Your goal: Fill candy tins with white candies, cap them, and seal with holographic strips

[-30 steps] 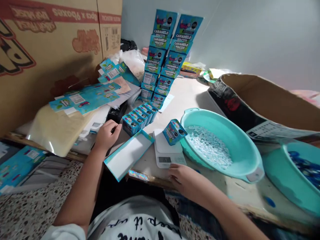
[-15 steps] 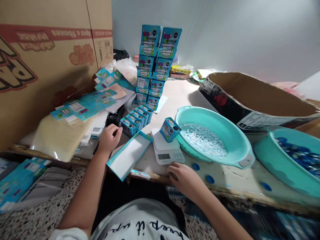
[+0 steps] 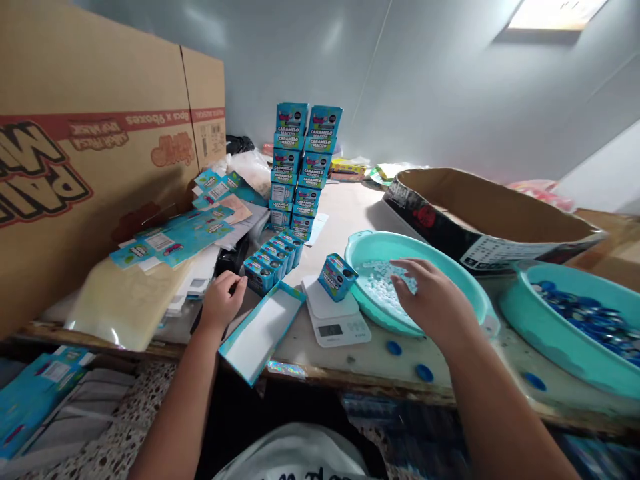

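Note:
My left hand (image 3: pixel 223 299) rests curled at the table's front, left of an open shallow blue tray (image 3: pixel 263 331); whether its closed fingers hold anything is hidden. My right hand (image 3: pixel 425 293) hovers over the turquoise basin (image 3: pixel 450 267) of small white candies (image 3: pixel 380 283), thumb and fingers apart, nothing visible between them. A small blue box (image 3: pixel 337 276) sits tilted on the white kitchen scale (image 3: pixel 344 329), just left of that basin. Behind the tray stands a row of small blue boxes (image 3: pixel 275 259).
Stacked blue boxes (image 3: pixel 303 167) rise at the back. Flat blue cartons (image 3: pixel 185 233) and a big cardboard box (image 3: pixel 110 133) are left. At right are a black-sided carton (image 3: pixel 450 237) and another basin (image 3: pixel 565 333) holding blue discs. Loose blue caps (image 3: pixel 425 373) lie along the front edge.
My right hand has moved from the table edge by the scale, up and right over the candy basin, and its fingers have spread. The view has tilted upward. My left hand stays by the tray.

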A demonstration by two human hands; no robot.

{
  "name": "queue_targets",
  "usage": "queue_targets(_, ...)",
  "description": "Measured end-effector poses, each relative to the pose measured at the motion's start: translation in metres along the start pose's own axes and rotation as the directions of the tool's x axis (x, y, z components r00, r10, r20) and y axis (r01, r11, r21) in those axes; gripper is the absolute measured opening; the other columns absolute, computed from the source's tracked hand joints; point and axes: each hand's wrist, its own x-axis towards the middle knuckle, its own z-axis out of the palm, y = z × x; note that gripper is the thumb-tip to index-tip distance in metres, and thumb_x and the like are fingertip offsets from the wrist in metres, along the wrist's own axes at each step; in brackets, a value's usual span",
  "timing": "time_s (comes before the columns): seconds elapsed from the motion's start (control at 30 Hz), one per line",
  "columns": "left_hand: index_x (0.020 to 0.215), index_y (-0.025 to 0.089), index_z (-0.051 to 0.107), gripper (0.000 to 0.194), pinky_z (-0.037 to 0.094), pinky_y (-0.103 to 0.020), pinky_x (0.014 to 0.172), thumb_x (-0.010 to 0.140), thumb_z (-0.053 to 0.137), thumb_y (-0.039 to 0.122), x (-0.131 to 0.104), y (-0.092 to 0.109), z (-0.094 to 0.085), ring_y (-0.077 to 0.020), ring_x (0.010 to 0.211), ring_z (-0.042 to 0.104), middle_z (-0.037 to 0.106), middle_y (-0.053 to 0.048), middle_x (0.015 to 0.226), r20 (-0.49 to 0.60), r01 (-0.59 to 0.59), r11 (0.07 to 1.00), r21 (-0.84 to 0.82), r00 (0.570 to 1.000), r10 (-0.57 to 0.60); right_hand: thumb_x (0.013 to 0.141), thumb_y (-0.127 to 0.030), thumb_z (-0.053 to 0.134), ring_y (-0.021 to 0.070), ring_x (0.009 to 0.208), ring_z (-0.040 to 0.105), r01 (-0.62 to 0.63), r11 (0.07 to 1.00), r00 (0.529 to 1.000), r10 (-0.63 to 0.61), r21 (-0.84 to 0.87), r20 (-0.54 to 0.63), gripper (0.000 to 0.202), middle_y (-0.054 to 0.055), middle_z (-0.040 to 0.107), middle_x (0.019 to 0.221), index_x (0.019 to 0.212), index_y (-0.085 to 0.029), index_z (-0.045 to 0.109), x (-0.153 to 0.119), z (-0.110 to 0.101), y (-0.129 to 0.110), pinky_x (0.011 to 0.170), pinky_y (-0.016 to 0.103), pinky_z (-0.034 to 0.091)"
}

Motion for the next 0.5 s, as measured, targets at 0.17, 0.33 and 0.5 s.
queue_targets(0.17,0.068,0.023,0.053,0.03,0.044,-0.03,0.07,0.097,0.051,0.034,0.0,-0.001,-0.001,-0.0172,0.071,0.059,0.06,-0.002,0.071,0.01,0.013,1.0,0.003,1.0,-0.013,0.099,-0.037,0.048,0.0265,0.089,0.07,0.0,0.999,0.997,-0.003,0.043,0.082,0.039,0.013,0.072,0.12,0.124,-0.019,0.07,0.007,0.006,-0.031,0.074,0.036,0.05)
queue_targets(0.33,0.068,0.023,0.053,0.03,0.042,-0.03,0.069,0.096,0.052,0.035,0.0,-0.002,0.0,-0.0169,0.07,0.058,0.059,-0.001,0.071,0.048,0.02,1.0,-0.013,0.999,-0.02,0.101,-0.042,0.047,0.029,0.101,0.069,-0.013,1.0,0.983,0.018,-0.029,0.182,0.043,0.013,0.072,0.125,0.131,-0.02,0.068,0.022,0.014,-0.059,0.08,0.035,0.048)
queue_targets(0.5,0.068,0.022,0.052,0.032,0.042,-0.03,0.071,0.096,0.049,0.036,0.001,-0.003,0.0,-0.0171,0.072,0.057,0.058,-0.001,0.072,0.064,0.04,0.999,-0.023,0.997,-0.038,0.099,-0.047,0.053,0.0304,0.111,0.067,0.053,0.992,0.948,-0.015,-0.112,0.318,0.047,0.014,0.074,0.123,0.134,-0.019,0.064,0.036,0.032,-0.078,0.083,0.035,0.046)
